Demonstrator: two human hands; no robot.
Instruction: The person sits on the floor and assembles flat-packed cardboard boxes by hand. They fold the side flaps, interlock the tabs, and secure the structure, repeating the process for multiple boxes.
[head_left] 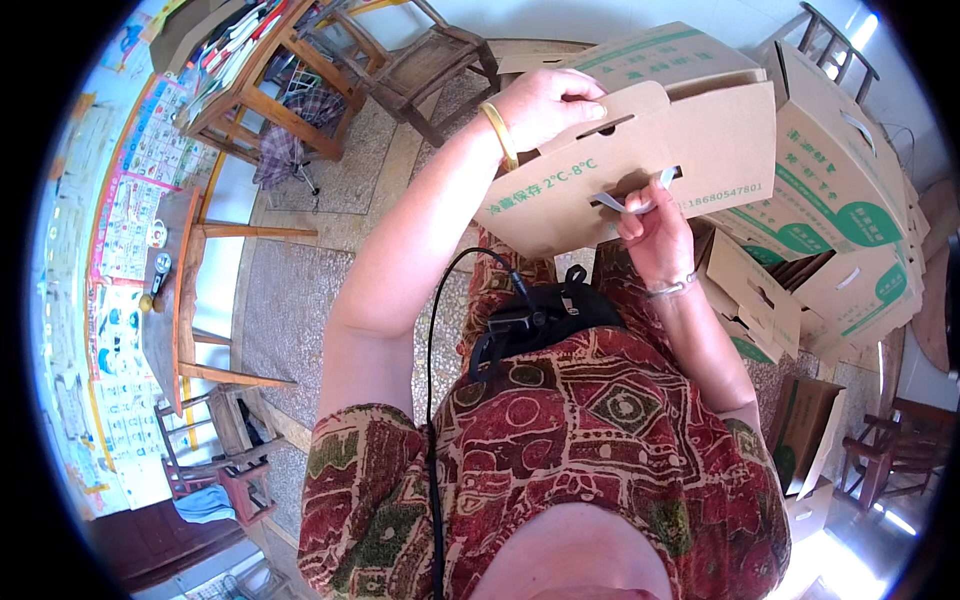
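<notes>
In front of my lap a brown cardboard box [560, 190] with green print stands tilted. My left hand [562, 105], a gold bangle at its wrist, closes over the box's upper edge beside a raised rounded flap. A white carry strap [612, 202] passes through slots in the front panel. With fingers bent, my right hand [655, 225] pinches this strap close to its right-hand slot. Behind the panel, more of the box with a green band shows; its inside is mostly hidden.
Several similar cartons [840, 190] are stacked at the right, some with white handles. An open carton [805, 430] stands lower right. Wooden chairs [425, 75] and a table with an umbrella beneath are at the far left. A black cable [432, 400] hangs along my front.
</notes>
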